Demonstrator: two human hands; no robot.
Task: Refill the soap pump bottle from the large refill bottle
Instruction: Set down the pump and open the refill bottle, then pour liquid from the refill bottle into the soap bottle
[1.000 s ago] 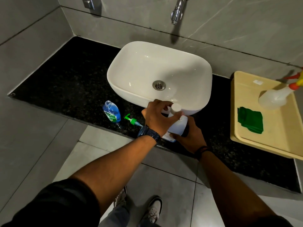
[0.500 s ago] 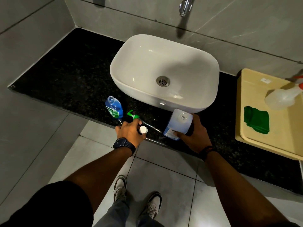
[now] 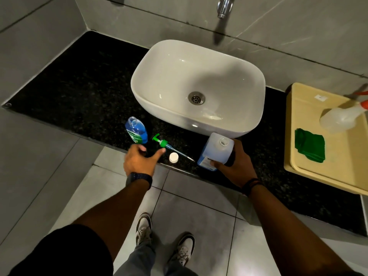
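The small soap bottle [image 3: 136,132], holding blue liquid, stands with its neck open on the black counter [image 3: 79,92], left of the basin. Its green pump [image 3: 163,144] lies on the counter beside it, tube pointing right. A white cap [image 3: 173,157] rests near the counter's front edge. My left hand [image 3: 140,160] hovers just in front of the small bottle, fingers apart, holding nothing. The large refill bottle [image 3: 217,150], uncapped, stands in front of the basin, gripped low on its side by my right hand [image 3: 235,166].
A white basin [image 3: 256,86] sits on the counter with a wall tap [image 3: 224,6] above. At the right, a beige tray [image 3: 302,172] holds a green cloth [image 3: 309,145] and a spray bottle [image 3: 342,116]. Tiled floor and my shoes are below.
My left hand took the white cap off the refill bottle, carried it left, set it on the counter and let go. It now reaches toward the small bottle. The right hand stayed on the refill bottle.
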